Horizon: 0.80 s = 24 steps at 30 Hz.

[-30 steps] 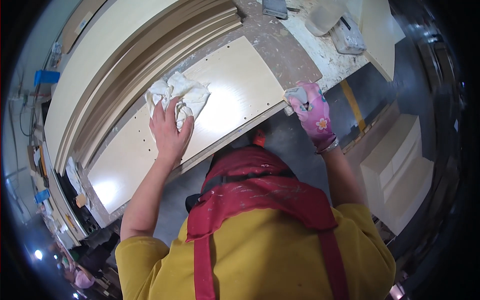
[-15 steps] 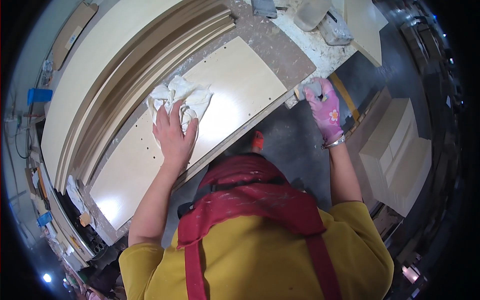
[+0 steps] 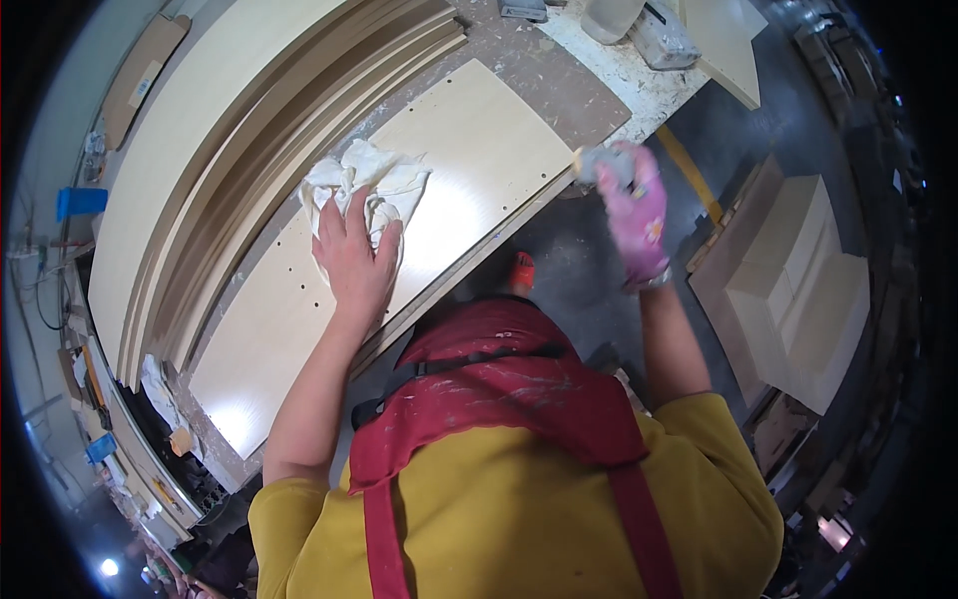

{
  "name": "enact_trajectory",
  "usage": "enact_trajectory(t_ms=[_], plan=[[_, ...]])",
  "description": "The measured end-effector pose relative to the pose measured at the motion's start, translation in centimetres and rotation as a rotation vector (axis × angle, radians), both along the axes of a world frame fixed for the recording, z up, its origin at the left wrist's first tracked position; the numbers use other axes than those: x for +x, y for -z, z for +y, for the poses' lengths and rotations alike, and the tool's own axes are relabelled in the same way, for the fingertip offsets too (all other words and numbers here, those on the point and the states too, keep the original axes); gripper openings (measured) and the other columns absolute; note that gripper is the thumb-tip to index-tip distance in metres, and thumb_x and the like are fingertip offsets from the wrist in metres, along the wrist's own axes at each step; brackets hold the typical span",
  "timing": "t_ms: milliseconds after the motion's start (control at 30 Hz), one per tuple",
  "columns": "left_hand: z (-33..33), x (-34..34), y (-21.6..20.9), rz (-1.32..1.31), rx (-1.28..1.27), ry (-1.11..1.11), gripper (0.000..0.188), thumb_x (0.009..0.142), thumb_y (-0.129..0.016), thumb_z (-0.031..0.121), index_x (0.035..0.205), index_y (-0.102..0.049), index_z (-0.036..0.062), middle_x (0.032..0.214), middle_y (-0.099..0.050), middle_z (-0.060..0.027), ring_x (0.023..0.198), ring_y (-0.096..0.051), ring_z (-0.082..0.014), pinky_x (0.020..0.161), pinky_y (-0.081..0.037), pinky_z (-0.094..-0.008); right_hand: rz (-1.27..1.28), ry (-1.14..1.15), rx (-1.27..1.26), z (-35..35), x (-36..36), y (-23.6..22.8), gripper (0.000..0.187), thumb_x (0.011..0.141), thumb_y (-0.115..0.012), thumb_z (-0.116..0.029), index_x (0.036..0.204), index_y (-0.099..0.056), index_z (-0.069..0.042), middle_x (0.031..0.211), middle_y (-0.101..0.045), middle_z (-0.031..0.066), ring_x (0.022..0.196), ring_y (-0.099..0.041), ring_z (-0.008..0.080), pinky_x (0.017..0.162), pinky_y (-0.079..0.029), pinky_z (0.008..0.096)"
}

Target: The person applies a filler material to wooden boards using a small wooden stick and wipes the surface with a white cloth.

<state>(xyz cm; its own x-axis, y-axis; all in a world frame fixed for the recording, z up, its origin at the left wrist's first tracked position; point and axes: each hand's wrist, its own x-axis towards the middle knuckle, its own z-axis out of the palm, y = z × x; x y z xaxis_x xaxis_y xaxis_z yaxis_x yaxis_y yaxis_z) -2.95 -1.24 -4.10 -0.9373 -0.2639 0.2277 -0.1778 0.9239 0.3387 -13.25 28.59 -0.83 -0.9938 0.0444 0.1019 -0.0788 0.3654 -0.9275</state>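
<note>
A long pale wood panel (image 3: 474, 150) with small dark holes lies flat on the workbench, light glaring off its surface. My bare left hand (image 3: 357, 265) presses a crumpled white cloth (image 3: 371, 165) against the panel, fingers bent over its folds. In a pink flowered glove, my right hand (image 3: 639, 215) is closed around a small grey block (image 3: 604, 165) with a tan end. That block is at the panel's right corner, by the near edge; motion blur hides whether it touches.
Curved pale panels (image 3: 180, 200) are stacked behind at the left. A whitish container (image 3: 609, 18) and a grey box-like item (image 3: 664, 40) stand on the bench's far right. At right, an open cardboard box (image 3: 788, 290) sits low. An orange object (image 3: 522, 270) shows below the panel edge.
My right hand has shifted slightly left with the grey block and is now blurred. My left hand and the cloth have slid a little to the right. The view has tilted slightly.
</note>
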Motion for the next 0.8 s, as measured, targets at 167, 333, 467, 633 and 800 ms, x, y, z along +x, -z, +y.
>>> enact_trajectory(t_ms=[167,333,467,633,800], plan=[[0.0,-0.2,0.1,0.000,0.026,0.007,0.056,0.083,-0.061,0.038,0.131,-0.046,0.0124,0.128,-0.043,-0.0223,0.124,-0.037,-0.0375,0.100,-0.027,-0.0482,0.230,0.031,0.352,-0.7,-0.4,2.3,0.031,0.086,-0.063,-0.022,0.106,-0.055,-0.001,0.097,-0.058,0.0198,0.084,-0.061,0.0349,0.074,-0.048,0.0402],[-0.7,-0.1,-0.2,0.016,0.137,0.054,0.049,0.083,-0.062,0.030,0.128,-0.049,0.0154,0.129,-0.043,-0.0224,0.125,-0.037,-0.0374,0.101,-0.026,-0.0508,0.135,-0.240,0.196,-4.7,5.1,1.6,0.033,0.082,-0.068,-0.022,0.106,-0.056,-0.003,0.097,-0.058,0.0181,0.088,-0.061,0.0335,0.078,-0.048,0.0391],[-4.5,0.4,-1.9,0.015,0.309,0.167,0.037,0.081,-0.062,0.014,0.117,-0.057,0.0130,0.118,-0.051,-0.0231,0.110,-0.048,-0.0397,0.093,-0.038,-0.0435,-0.003,-0.024,-0.029,-2.3,2.3,0.6,0.029,0.082,-0.067,-0.017,0.105,-0.056,-0.001,0.092,-0.061,0.0101,0.082,-0.059,0.0177,0.073,-0.048,0.0307],[-14.9,5.1,-1.7,-0.054,-0.083,0.245,0.042,0.080,-0.062,0.016,0.120,-0.055,0.0125,0.121,-0.049,-0.0249,0.112,-0.046,-0.0407,0.094,-0.036,-0.0459,0.058,0.018,0.212,-2.0,1.2,2.2,0.031,0.082,-0.067,-0.018,0.104,-0.055,0.000,0.089,-0.060,0.0157,0.081,-0.061,0.0278,0.072,-0.049,0.0345],[-18.3,9.4,-0.8,-0.121,0.031,0.236,0.052,0.080,-0.060,0.025,0.129,-0.047,0.0115,0.129,-0.042,-0.0264,0.119,-0.040,-0.0429,0.102,-0.030,-0.0471,0.335,-0.325,0.341,-9.6,10.9,3.8,0.033,0.081,-0.067,-0.020,0.109,-0.058,-0.004,0.104,-0.058,0.0170,0.090,-0.062,0.0319,0.075,-0.052,0.0386]])
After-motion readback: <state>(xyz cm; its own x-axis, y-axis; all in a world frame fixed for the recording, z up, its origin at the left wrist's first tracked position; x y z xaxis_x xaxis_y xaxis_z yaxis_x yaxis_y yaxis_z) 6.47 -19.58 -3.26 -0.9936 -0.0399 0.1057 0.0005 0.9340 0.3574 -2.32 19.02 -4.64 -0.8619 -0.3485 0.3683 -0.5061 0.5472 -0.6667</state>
